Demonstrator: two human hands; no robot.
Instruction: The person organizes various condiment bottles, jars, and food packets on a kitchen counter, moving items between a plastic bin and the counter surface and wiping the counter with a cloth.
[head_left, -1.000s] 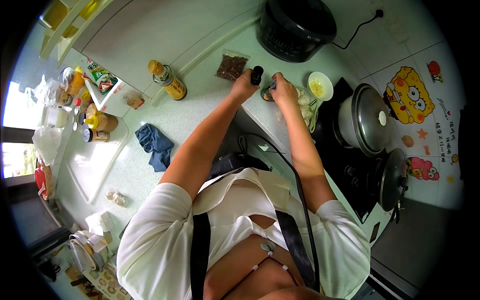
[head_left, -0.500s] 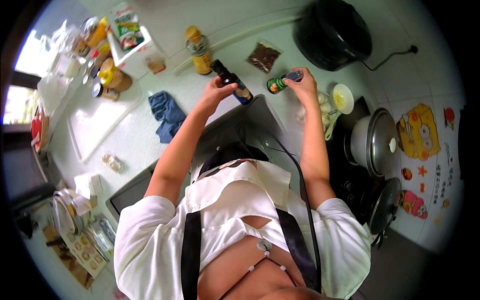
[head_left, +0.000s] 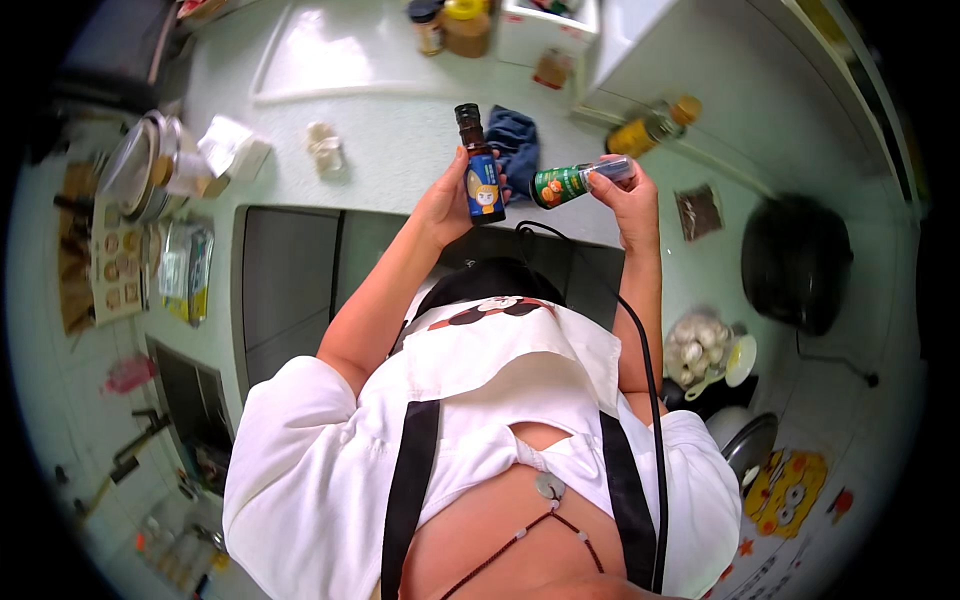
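Note:
My left hand (head_left: pixel 443 208) is closed around a dark glass bottle (head_left: pixel 484 187) with a black cap and a blue label showing a cartoon face. The bottle stands nearly upright in the view. My right hand (head_left: pixel 632 205) grips a small green-labelled seasoning shaker (head_left: pixel 561 186) by its clear cap end, tilted sideways with its base toward the dark bottle. A narrow gap separates the two. Behind them a crumpled blue cloth (head_left: pixel 513 140) lies on the counter, partly covered by the dark bottle and my left fingers.
A grey recess (head_left: pixel 288 290) sits below the counter's front edge. To the right are a yellow-capped bottle (head_left: pixel 652 127), a packet of dark bits (head_left: pixel 698 212), a black rice cooker (head_left: pixel 797 265) and garlic bulbs (head_left: pixel 697 345). A black cable (head_left: pixel 640 330) runs over my front.
My body and view have turned left, away from the stove and rice cooker. Both hands have come closer together, carrying the dark bottle and the shaker in front of the blue cloth.

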